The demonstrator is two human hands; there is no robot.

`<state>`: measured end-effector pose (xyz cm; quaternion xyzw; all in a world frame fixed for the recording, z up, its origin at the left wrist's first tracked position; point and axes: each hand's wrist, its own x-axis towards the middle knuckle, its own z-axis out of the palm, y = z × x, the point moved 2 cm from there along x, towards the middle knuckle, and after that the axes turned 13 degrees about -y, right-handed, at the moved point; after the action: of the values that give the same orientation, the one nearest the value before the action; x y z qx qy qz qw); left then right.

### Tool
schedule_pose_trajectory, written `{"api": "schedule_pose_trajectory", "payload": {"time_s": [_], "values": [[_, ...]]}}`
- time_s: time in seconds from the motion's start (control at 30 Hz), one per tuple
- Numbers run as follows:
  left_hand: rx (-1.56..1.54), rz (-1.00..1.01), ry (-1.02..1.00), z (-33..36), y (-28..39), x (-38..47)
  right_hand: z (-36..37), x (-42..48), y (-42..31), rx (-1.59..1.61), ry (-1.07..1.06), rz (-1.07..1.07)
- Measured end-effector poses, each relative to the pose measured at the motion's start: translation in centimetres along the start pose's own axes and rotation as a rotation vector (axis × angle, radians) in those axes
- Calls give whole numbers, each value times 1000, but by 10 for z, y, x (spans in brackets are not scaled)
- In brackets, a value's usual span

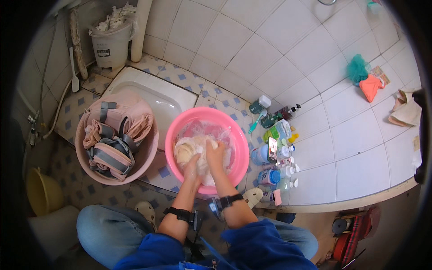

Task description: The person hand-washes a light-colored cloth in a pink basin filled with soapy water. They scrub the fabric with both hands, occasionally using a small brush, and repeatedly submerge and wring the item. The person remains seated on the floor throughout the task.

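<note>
A pink plastic basin (243, 153) with sudsy water stands before me. In it lies a wet cream-coloured cloth (184, 152), bunched up and partly under foam. My left hand (192, 167) grips the lower part of the cloth, with some fingers hidden by fabric and suds. On the right side of the same bundle, my right hand (215, 153) holds a fold of it. Both hands are close together inside the rim. Each forearm wears a black strap with a small device.
Left stands a pale pink tub (156, 150) heaped with a pink-and-grey padded carrier (113, 153). Behind is a white squat toilet pan (138, 76). Several bottles (270, 176) and a phone (272, 149) line the tiled wall at right. A yellow bucket (44, 192) is far left.
</note>
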<state>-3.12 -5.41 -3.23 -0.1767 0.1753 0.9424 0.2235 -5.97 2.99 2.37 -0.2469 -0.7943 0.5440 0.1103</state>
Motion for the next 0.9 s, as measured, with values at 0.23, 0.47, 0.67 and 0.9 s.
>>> {"api": "schedule_pose_trajectory", "payload": {"time_s": [0.23, 0.47, 0.67, 0.9], "values": [[-59, -106, -138, -2, -2, 6, -6, -68, -3, -559, -135, -395], [1, -14, -63, -27, -18, 22, -2, -28, 7, -195, -105, -174], [-203, -149, -339, -28, -22, 24, -2, -52, 12, -396, -40, -345], [1, -16, -23, -8, -7, 9, -4, -42, 17, -316, -48, -267]]}}
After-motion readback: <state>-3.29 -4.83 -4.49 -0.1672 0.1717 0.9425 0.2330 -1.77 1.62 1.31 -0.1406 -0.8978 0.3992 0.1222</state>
